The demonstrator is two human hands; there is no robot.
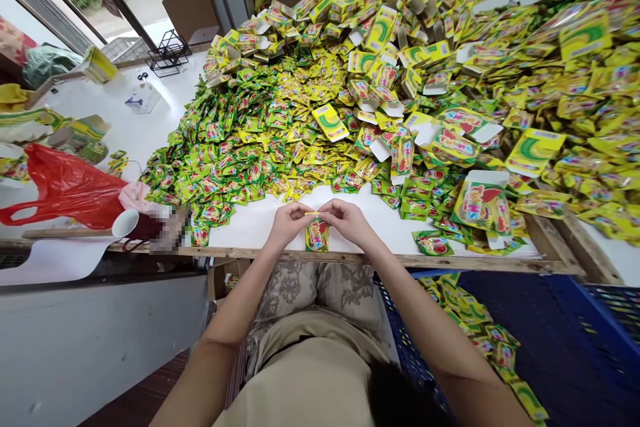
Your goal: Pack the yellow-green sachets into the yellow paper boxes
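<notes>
While both hands meet at the near table edge, the scene reads like this:

Left hand: the left hand [289, 221] is closed in a pinch on the top left corner of a small sachet [317, 235].
Right hand: the right hand [348, 220] pinches the top right corner of the same sachet, fingers curled.
Sachet: it hangs upright between the two hands, just over the front edge of the table [260, 220], green and yellow with a red print.
Done so far: a blue crate [575, 340] to the person's right, below table level, holds a thin scatter of packets [480, 327]; most of its floor is bare, so by my judgement little is done.
Left to do: a great heap of loose sachets [240, 140] covers the middle of the table, so nearly all of the work looks to be ahead.
Boxes: flat and half-folded yellow cartons [390, 47] lie piled behind and to the right of the heap.
Left side: a red plastic bag [65, 190] and a cup [131, 223] lying on its side sit near the table's left end.
In the way: nothing lies between the hands and the heap; a bare strip of table separates them.
</notes>
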